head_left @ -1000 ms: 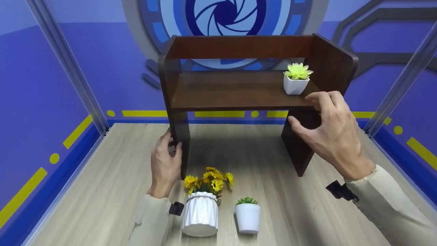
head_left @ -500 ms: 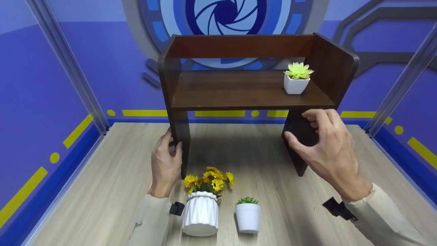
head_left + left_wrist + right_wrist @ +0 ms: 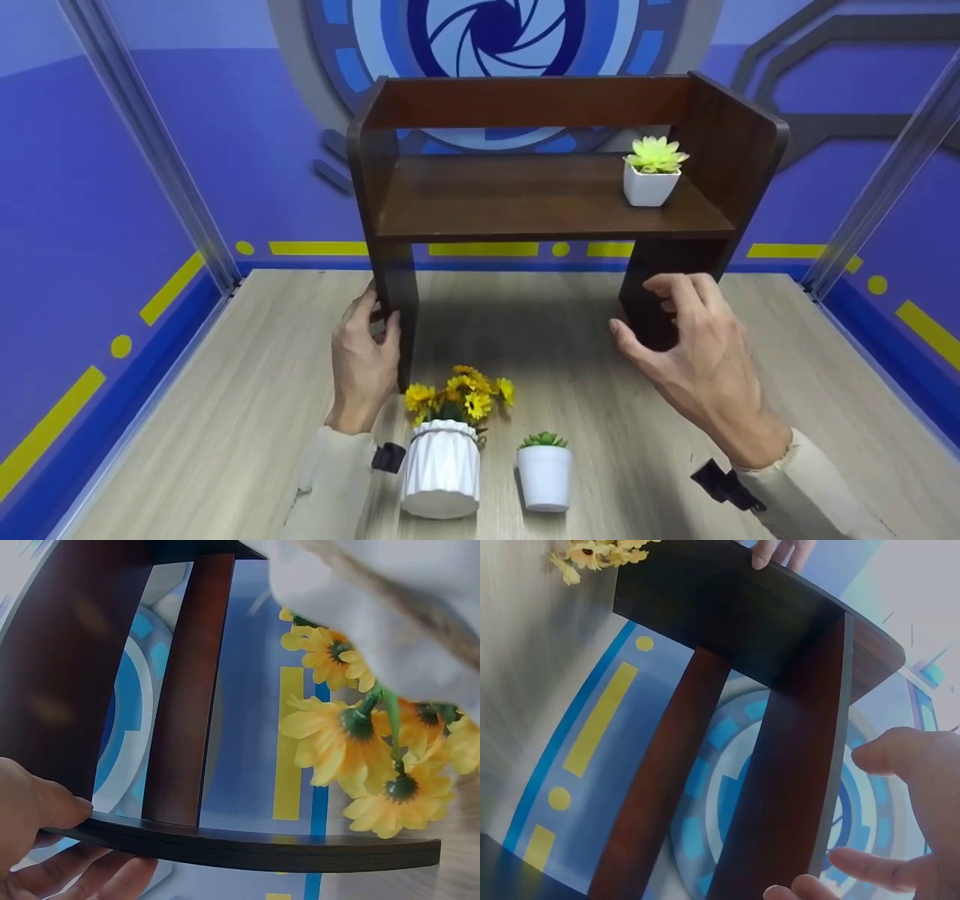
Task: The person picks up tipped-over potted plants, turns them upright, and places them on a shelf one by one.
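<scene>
A dark brown wooden desk shelf (image 3: 502, 199) stands upright on the table. My left hand (image 3: 361, 367) grips its left side panel, thumb on one face and fingers on the other, as the left wrist view shows the hand (image 3: 41, 832) too. My right hand (image 3: 701, 360) hovers before the right side panel, thumb and fingers spread in a loose curve around nothing. A light green succulent in a square white pot (image 3: 649, 187) sits at the right end of the shelf board. Near the front lie yellow flowers in a ribbed white pot (image 3: 441, 472) and a small succulent in a round white pot (image 3: 545, 478).
The pale wood-grain table (image 3: 247, 390) runs back to a blue patterned wall (image 3: 240, 150). Metal posts (image 3: 161, 150) rise at the back corners. The flower pot is close beside my left wrist, and the round pot lies between my forearms.
My right hand has come down and toward me, away from the square-potted succulent on the shelf, its fingers still spread. The left hand, the shelf and the pots have stayed in place.
</scene>
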Motion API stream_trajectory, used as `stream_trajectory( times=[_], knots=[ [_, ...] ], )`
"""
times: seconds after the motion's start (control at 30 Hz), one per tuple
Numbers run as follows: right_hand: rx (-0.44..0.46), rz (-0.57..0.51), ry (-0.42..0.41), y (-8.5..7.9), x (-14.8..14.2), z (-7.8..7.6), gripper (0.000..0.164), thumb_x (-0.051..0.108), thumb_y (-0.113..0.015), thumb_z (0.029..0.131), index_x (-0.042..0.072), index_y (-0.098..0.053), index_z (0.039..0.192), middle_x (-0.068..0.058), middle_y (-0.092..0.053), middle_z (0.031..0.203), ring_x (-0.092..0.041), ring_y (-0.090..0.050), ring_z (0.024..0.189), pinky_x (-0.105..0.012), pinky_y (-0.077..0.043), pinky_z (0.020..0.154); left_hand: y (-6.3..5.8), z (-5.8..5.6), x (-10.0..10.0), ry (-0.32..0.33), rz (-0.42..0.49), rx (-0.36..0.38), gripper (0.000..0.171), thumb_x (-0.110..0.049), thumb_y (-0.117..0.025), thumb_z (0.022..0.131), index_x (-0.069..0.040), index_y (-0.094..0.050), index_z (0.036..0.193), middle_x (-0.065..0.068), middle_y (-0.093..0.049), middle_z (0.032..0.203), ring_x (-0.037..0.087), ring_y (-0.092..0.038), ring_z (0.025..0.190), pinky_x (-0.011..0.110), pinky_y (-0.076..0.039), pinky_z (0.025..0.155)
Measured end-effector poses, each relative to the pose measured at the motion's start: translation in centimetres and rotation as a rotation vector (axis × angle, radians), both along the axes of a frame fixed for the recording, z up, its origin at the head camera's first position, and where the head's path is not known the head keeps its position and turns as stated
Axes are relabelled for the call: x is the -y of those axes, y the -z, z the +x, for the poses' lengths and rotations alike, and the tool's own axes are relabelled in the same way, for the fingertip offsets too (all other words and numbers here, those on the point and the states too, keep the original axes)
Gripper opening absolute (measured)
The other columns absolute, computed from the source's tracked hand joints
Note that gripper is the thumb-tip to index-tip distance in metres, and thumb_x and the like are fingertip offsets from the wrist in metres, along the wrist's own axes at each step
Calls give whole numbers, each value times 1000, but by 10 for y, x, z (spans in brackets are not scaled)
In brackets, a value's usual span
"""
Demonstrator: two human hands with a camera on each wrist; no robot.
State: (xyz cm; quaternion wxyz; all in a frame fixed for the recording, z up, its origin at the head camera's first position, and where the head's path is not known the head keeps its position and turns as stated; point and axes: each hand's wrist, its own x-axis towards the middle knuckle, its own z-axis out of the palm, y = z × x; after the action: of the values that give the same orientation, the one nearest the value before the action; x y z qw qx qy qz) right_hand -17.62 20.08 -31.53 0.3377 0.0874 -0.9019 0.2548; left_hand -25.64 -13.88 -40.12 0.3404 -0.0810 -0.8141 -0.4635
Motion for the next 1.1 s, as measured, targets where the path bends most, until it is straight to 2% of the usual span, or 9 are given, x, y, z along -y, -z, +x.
stream_trajectory(
  times=[0.27, 0.47, 0.73, 0.97, 1.1],
  knots=[
    [-2, 14, -17, 11, 5, 1, 48, 30, -85, 79, 3, -64, 113, -14, -60, 107, -28, -62, 94, -46, -54, 78, 0, 0, 1, -11, 12, 6, 46, -5, -66, 96, -4, -58, 142, 21, -68, 123, 36, -74, 98, 45, -64, 78],
    [38, 25, -8, 20, 9, 3, 50, 32, -85, 80, 3, -63, 114, -15, -60, 109, -29, -62, 95, -46, -56, 80, 0, 0, 1, -4, 17, 17, 46, -6, -66, 96, -4, -58, 142, 20, -68, 125, 37, -74, 99, 48, -64, 78],
    [31, 53, -5, 40, 16, 5, 49, 32, -88, 75, 7, -64, 111, -10, -62, 105, -24, -63, 91, -43, -55, 75, -2, 0, 0, -4, 41, 35, 44, -6, -68, 95, -3, -61, 139, 21, -69, 122, 36, -74, 98, 49, -64, 78],
    [76, 71, -6, 52, 24, 8, 49, 34, -87, 76, 8, -65, 111, -8, -62, 104, -24, -64, 91, -42, -56, 74, -4, 2, 1, -14, 83, 76, 38, -10, -72, 93, -2, -67, 130, 19, -74, 117, 32, -76, 94, 47, -64, 80],
    [68, 72, -14, 59, 27, 8, 47, 34, -88, 75, 10, -66, 109, -6, -61, 100, -23, -62, 86, -40, -55, 70, -6, 3, 2, -14, 125, 86, 32, -9, -74, 91, -1, -71, 122, 19, -76, 111, 31, -77, 93, 47, -63, 81]
  ],
)
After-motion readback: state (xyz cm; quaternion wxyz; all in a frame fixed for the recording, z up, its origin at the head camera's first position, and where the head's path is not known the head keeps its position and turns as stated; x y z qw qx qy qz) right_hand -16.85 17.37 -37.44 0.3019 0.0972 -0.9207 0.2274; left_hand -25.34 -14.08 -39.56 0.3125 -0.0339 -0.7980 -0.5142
